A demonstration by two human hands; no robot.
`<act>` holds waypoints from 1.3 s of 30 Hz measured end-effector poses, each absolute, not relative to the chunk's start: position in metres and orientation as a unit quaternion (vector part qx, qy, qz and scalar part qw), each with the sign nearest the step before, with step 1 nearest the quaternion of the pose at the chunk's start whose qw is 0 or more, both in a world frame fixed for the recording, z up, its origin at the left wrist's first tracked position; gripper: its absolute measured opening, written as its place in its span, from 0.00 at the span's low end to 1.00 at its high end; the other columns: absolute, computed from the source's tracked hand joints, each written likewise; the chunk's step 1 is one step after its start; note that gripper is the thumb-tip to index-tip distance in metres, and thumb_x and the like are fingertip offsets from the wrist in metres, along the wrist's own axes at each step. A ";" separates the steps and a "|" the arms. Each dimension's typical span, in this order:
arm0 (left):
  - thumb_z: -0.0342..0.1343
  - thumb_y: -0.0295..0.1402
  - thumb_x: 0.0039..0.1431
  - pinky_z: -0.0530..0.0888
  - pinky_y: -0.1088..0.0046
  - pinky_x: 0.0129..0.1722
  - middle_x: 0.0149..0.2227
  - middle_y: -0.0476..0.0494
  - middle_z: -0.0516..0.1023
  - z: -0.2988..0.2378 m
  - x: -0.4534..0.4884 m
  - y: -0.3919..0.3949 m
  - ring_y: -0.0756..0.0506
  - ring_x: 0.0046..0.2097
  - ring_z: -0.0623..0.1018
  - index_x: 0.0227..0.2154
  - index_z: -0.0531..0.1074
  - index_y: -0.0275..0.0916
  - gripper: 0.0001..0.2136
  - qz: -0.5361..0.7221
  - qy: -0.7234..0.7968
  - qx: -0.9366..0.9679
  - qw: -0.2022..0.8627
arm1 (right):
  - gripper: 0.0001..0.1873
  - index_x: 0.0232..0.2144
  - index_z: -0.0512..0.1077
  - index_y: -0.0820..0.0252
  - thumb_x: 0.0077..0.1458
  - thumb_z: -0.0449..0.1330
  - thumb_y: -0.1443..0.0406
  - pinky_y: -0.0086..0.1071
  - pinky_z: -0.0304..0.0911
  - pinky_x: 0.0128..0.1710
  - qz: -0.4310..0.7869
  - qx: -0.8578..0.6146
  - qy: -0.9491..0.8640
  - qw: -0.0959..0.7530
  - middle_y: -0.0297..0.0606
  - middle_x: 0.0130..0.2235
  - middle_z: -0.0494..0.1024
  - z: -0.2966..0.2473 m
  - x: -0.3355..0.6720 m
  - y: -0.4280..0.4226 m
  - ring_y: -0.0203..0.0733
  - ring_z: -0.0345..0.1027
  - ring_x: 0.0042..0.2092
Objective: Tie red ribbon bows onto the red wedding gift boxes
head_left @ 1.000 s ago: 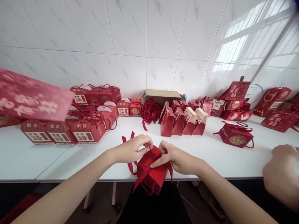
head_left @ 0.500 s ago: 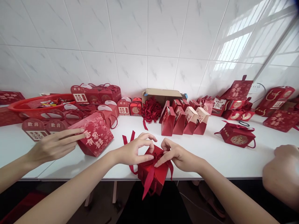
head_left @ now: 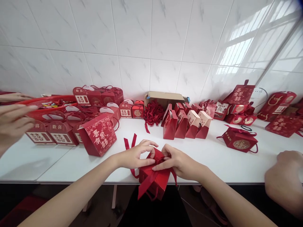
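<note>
A small red gift box (head_left: 158, 181) sits at the table's front edge, jutting slightly over it. Dark red ribbon (head_left: 147, 184) lies across its top, one tail hanging down the front and others sticking up at the left. On the left of the box top, my left hand (head_left: 139, 154) is closed, thumb and fingertips pinching the ribbon. From the other side my right hand (head_left: 177, 160) pinches the ribbon near the knot, its index finger lying over the box top. The knot itself is partly hidden by my fingers.
A large red gift box (head_left: 100, 135) stands left, near a co-worker's hand (head_left: 16, 123). Rows of red boxes (head_left: 62, 134) and a red basket of sweets (head_left: 42, 105) lie behind. A ribbon pile (head_left: 153, 112), upright boxes (head_left: 170, 127) and a finished-looking box (head_left: 241, 138) stand further right, beside another person's hand (head_left: 286, 176).
The co-worker's hand at left has let go of the large red box and moved left. My right fingers have shifted slightly left over the ribbon, and its front tail has swung left.
</note>
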State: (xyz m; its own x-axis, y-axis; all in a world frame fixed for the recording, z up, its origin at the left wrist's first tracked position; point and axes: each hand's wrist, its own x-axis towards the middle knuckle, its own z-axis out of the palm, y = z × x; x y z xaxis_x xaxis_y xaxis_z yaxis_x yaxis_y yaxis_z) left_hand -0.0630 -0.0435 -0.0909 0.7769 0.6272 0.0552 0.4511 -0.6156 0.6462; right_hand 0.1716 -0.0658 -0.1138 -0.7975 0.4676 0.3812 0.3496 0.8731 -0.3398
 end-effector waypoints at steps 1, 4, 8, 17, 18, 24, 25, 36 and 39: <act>0.54 0.38 0.57 0.58 0.64 0.60 0.57 0.42 0.62 -0.090 -0.064 -0.044 0.42 0.63 0.57 0.31 0.68 0.42 0.06 0.136 0.299 0.887 0.324 | 0.28 0.45 0.76 0.47 0.51 0.52 0.81 0.29 0.61 0.34 0.144 -0.211 -0.935 0.248 0.35 0.35 0.57 -0.115 0.172 -0.065 0.35 0.55 0.34; 0.56 0.36 0.55 0.58 0.63 0.60 0.60 0.43 0.60 -0.085 -0.064 -0.048 0.41 0.64 0.54 0.28 0.66 0.41 0.06 0.140 0.275 0.883 0.355 | 0.26 0.41 0.78 0.49 0.53 0.49 0.81 0.29 0.64 0.35 0.182 -0.192 -0.919 0.292 0.36 0.35 0.57 -0.118 0.172 -0.061 0.34 0.57 0.36; 0.57 0.36 0.53 0.59 0.63 0.59 0.59 0.41 0.62 -0.084 -0.062 -0.050 0.40 0.63 0.57 0.26 0.63 0.40 0.09 0.167 0.246 0.871 0.391 | 0.26 0.38 0.79 0.51 0.53 0.49 0.81 0.30 0.65 0.37 0.215 -0.170 -0.905 0.324 0.36 0.35 0.58 -0.119 0.172 -0.060 0.35 0.58 0.38; 0.56 0.39 0.55 0.54 0.59 0.61 0.62 0.46 0.61 -0.099 -0.057 -0.044 0.40 0.64 0.55 0.23 0.70 0.40 0.10 0.207 0.299 0.852 0.378 | 0.24 0.39 0.78 0.52 0.55 0.49 0.79 0.31 0.65 0.37 0.227 -0.190 -0.901 0.316 0.35 0.34 0.55 -0.117 0.175 -0.063 0.35 0.56 0.36; 0.56 0.39 0.56 0.55 0.60 0.61 0.60 0.47 0.64 -0.097 -0.057 -0.044 0.40 0.64 0.56 0.21 0.69 0.40 0.11 0.206 0.297 0.855 0.373 | 0.23 0.40 0.78 0.52 0.55 0.49 0.79 0.31 0.65 0.37 0.229 -0.191 -0.902 0.313 0.35 0.34 0.56 -0.117 0.175 -0.064 0.35 0.56 0.36; 0.57 0.37 0.53 0.60 0.58 0.56 0.44 0.43 0.75 -0.084 -0.053 -0.050 0.38 0.58 0.61 0.17 0.64 0.39 0.14 0.239 0.340 0.880 0.229 | 0.23 0.42 0.77 0.49 0.55 0.51 0.78 0.31 0.64 0.37 0.231 -0.193 -0.905 0.302 0.36 0.35 0.58 -0.119 0.176 -0.064 0.35 0.57 0.36; 0.57 0.37 0.53 0.61 0.59 0.55 0.42 0.43 0.75 -0.085 -0.051 -0.052 0.39 0.56 0.63 0.19 0.64 0.39 0.12 0.254 0.346 0.875 0.223 | 0.23 0.41 0.77 0.50 0.55 0.51 0.78 0.31 0.64 0.37 0.231 -0.192 -0.903 0.307 0.36 0.35 0.58 -0.119 0.176 -0.064 0.35 0.57 0.36; 0.55 0.36 0.54 0.70 0.68 0.43 0.35 0.45 0.77 -0.098 -0.029 -0.071 0.45 0.39 0.75 0.23 0.63 0.39 0.09 0.353 0.400 0.764 0.363 | 0.06 0.34 0.71 0.58 0.57 0.56 0.71 0.30 0.64 0.33 0.199 -0.234 -0.850 0.427 0.36 0.32 0.70 -0.113 0.177 -0.064 0.35 0.64 0.33; 0.55 0.36 0.54 0.70 0.69 0.42 0.36 0.45 0.78 -0.098 -0.027 -0.071 0.46 0.39 0.75 0.23 0.63 0.39 0.10 0.358 0.401 0.756 0.373 | 0.03 0.35 0.69 0.58 0.57 0.57 0.70 0.30 0.65 0.33 0.152 -0.243 -0.855 0.433 0.37 0.34 0.72 -0.110 0.177 -0.063 0.36 0.65 0.34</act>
State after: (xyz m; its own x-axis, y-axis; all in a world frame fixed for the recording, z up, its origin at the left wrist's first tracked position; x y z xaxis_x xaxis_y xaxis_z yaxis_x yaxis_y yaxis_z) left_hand -0.0265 -0.0707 -0.0983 0.4225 0.8734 0.2423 0.3392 -0.4003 0.8513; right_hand 0.1773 -0.0629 -0.1104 -0.5076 0.5469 0.6657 0.2840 0.8357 -0.4700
